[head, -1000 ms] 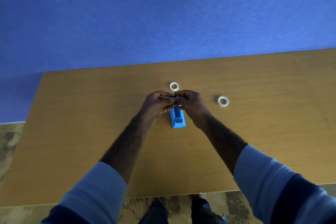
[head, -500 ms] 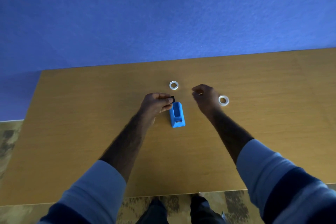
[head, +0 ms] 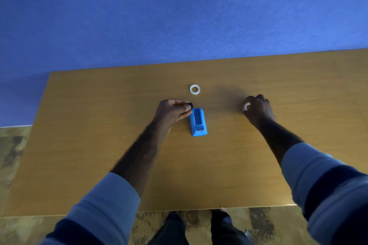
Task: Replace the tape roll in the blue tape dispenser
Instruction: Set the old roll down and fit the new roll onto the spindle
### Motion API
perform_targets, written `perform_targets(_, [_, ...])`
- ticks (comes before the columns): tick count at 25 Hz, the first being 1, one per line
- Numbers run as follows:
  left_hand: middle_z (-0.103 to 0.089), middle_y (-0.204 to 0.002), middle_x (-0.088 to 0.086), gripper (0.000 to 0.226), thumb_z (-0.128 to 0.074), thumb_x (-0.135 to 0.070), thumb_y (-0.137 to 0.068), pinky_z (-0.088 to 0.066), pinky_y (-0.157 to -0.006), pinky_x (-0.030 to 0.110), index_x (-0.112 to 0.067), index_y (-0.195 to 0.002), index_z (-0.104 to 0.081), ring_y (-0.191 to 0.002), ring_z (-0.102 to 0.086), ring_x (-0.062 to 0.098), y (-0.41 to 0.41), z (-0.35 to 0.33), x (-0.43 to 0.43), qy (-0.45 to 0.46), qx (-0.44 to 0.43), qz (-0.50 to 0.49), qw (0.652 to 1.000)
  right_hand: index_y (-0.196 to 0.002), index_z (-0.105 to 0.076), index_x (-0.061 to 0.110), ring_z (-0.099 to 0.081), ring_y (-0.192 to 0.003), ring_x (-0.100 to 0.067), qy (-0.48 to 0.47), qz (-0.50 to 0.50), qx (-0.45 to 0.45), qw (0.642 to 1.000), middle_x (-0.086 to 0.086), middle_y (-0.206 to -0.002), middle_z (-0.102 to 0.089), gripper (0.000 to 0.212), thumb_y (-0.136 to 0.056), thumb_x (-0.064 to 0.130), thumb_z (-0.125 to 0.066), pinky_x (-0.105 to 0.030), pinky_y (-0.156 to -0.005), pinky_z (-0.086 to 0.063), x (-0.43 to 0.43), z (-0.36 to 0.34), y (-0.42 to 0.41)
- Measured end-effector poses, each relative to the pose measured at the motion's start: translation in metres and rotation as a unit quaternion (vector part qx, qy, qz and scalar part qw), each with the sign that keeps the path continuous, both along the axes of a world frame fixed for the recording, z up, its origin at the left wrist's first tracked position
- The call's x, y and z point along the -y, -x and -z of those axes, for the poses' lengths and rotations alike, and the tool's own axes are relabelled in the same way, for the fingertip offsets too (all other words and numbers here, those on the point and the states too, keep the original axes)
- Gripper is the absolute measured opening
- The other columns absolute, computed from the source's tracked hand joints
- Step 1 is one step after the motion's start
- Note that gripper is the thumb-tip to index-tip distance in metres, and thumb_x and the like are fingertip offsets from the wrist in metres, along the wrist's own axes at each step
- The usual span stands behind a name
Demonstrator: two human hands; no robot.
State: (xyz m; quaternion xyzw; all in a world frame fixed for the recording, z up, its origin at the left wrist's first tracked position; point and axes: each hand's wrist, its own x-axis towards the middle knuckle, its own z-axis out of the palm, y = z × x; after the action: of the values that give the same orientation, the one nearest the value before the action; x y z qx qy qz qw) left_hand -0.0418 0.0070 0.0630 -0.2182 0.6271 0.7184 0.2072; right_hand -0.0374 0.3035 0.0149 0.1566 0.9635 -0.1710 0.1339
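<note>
The blue tape dispenser lies on the wooden table with its roll slot empty. Just left of its far end, my left hand pinches a small black spool core between thumb and fingers. To the right, my right hand has its fingers closed around a white tape roll that rests on the table; most of that roll is hidden by the fingers. A second white tape ring lies flat beyond the dispenser, apart from both hands.
The table's far edge meets a blue wall. The near edge runs above my legs and a patterned floor. The table's left edge slants down toward the near left.
My right hand left the dispenser, swept right and closed over the right-hand tape roll. My left hand stayed beside the dispenser with the black core.
</note>
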Motion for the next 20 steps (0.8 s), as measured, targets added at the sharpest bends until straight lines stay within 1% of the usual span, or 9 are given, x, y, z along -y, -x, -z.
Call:
perform_targets(1, [-0.071, -0.112, 0.029, 0.029, -0.069, 0.012, -0.088, -0.063, -0.082, 0.028, 0.013, -0.116, -0.064, -0.106, -0.071, 0.036, 0.000, -0.001, -0.001, 0.001, 0.002, -0.004, 1.000, -0.132, -0.059, 0.011, -0.052, -0.118, -0.033, 0.015, 0.006, -0.006, 1.000, -0.016, -0.131, -0.052, 0.043, -0.090, 0.008, -0.068, -0.044, -0.087, -0.055, 0.002, -0.002, 0.000])
perform_targets(4, [-0.071, -0.108, 0.027, 0.030, -0.069, 0.013, -0.088, -0.063, -0.081, 0.026, 0.016, -0.117, -0.063, -0.103, -0.071, 0.033, 0.001, -0.002, -0.003, 0.001, 0.000, -0.003, 1.000, -0.134, -0.059, 0.010, -0.059, -0.110, -0.029, 0.101, 0.036, -0.030, 0.994, -0.014, -0.131, -0.057, 0.049, -0.088, 0.019, -0.072, -0.043, -0.087, -0.056, 0.016, -0.007, 0.001])
perform_targets(7, [-0.074, -0.103, 0.022, 0.022, -0.069, 0.011, -0.088, -0.063, -0.081, 0.026, 0.009, -0.109, -0.068, -0.103, -0.071, 0.031, 0.000, -0.005, -0.005, -0.004, -0.009, 0.012, 1.000, -0.131, -0.064, 0.013, -0.065, -0.105, -0.022, 0.186, 0.022, -0.050, 0.981, -0.006, -0.122, -0.067, 0.050, -0.085, 0.025, -0.077, -0.036, -0.085, -0.055, 0.042, -0.018, 0.001])
perform_targets(9, [-0.076, -0.096, 0.016, 0.017, -0.070, 0.010, -0.088, -0.063, -0.081, 0.026, -0.001, -0.101, -0.072, -0.099, -0.073, 0.028, 0.000, -0.007, -0.005, -0.006, -0.019, 0.025, 0.999, -0.126, -0.067, 0.018, -0.068, -0.099, -0.018, 0.267, 0.032, -0.060, 0.961, -0.001, -0.113, -0.069, 0.045, -0.083, 0.022, -0.079, -0.034, -0.081, -0.057, 0.061, -0.028, -0.003])
perform_targets(10, [-0.076, -0.095, 0.014, 0.017, -0.070, 0.009, -0.088, -0.063, -0.081, 0.026, -0.004, -0.098, -0.073, -0.098, -0.073, 0.027, -0.001, -0.008, -0.005, -0.006, -0.020, 0.030, 0.999, -0.125, -0.067, 0.020, -0.069, -0.097, -0.016, 0.311, 0.039, -0.058, 0.948, 0.001, -0.112, -0.068, 0.043, -0.083, 0.020, -0.080, -0.034, -0.081, -0.060, 0.070, -0.033, -0.005])
perform_targets(12, [-0.077, -0.096, 0.013, 0.017, -0.071, 0.008, -0.087, -0.063, -0.083, 0.028, -0.006, -0.097, -0.074, -0.097, -0.074, 0.025, -0.001, -0.010, -0.005, -0.004, -0.023, 0.037, 0.999, -0.123, -0.068, 0.023, -0.071, -0.098, -0.017, 0.392, 0.044, -0.055, 0.917, 0.001, -0.112, -0.069, 0.042, -0.084, 0.015, -0.079, -0.038, -0.084, -0.062, 0.084, -0.041, -0.009])
perform_targets(14, [-0.077, -0.098, 0.014, 0.016, -0.073, 0.007, -0.086, -0.063, -0.084, 0.029, -0.003, -0.098, -0.075, -0.096, -0.074, 0.025, -0.002, -0.010, -0.005, -0.003, -0.029, 0.043, 0.999, -0.121, -0.070, 0.023, -0.072, -0.101, -0.020, 0.448, 0.033, -0.056, 0.891, -0.001, -0.111, -0.070, 0.040, -0.084, 0.009, -0.077, -0.039, -0.088, -0.061, 0.094, -0.047, -0.012])
perform_targets(17, [-0.078, -0.097, 0.015, 0.014, -0.075, 0.006, -0.085, -0.062, -0.080, 0.026, -0.002, -0.097, -0.076, -0.092, -0.076, 0.024, -0.004, -0.011, -0.004, 0.011, -0.034, 0.046, 0.998, -0.121, -0.070, 0.020, -0.071, -0.103, -0.020, 0.486, 0.016, -0.057, 0.872, -0.004, -0.110, -0.072, 0.040, -0.085, 0.005, -0.075, -0.044, -0.092, -0.060, 0.105, -0.054, -0.015])
perform_targets(20, [-0.078, -0.100, 0.019, 0.019, -0.078, 0.003, -0.083, -0.062, -0.085, 0.032, 0.004, -0.102, -0.076, -0.096, -0.076, 0.027, -0.005, -0.010, -0.002, 0.026, -0.036, 0.051, 0.998, -0.123, -0.070, 0.016, -0.070, -0.102, -0.018, 0.498, 0.004, -0.064, 0.865, -0.005, -0.111, -0.073, 0.041, -0.084, 0.004, -0.075, -0.044, -0.094, -0.059, 0.113, -0.059, -0.017])
